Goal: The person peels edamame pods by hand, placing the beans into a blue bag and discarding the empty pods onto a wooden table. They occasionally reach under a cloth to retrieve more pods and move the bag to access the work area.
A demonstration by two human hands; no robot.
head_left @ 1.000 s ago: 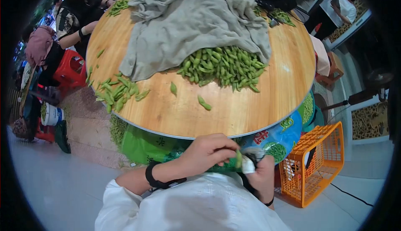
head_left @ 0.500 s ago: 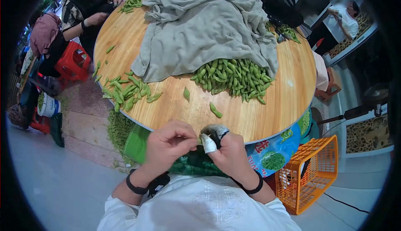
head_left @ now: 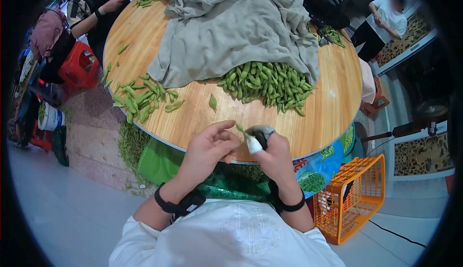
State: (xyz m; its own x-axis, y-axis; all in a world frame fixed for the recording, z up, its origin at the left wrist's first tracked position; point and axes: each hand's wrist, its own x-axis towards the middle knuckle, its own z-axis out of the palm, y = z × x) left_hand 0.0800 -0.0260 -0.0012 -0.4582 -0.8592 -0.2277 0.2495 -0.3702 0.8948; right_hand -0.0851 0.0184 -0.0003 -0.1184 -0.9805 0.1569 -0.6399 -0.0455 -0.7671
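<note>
In front of me, at the near edge of the table, a green soybean pod (head_left: 239, 128) slants between my hands. My right hand (head_left: 276, 155) is closed on its lower end, its fingers covered by dark and white wraps. My left hand (head_left: 207, 149) is beside it, index finger and thumb apart, with the index fingertip right at the pod's upper end. One loose pod (head_left: 212, 102) lies on the wood beyond my hands. Farther back, a large heap of pods (head_left: 267, 86) spills from under a grey cloth (head_left: 231, 40).
A pile of flatter pods (head_left: 144, 98) lies at the left of the round table (head_left: 193, 115). Below the edge are a green bag (head_left: 156, 163) and a blue printed bag (head_left: 313, 175). An orange crate (head_left: 354, 194) is at right. Another person's hand (head_left: 115, 4) works at upper left.
The near loose pod has left the table, and a pod is now between my hands. My left hand has opened its pinch. A person at right has lowered their hands.
</note>
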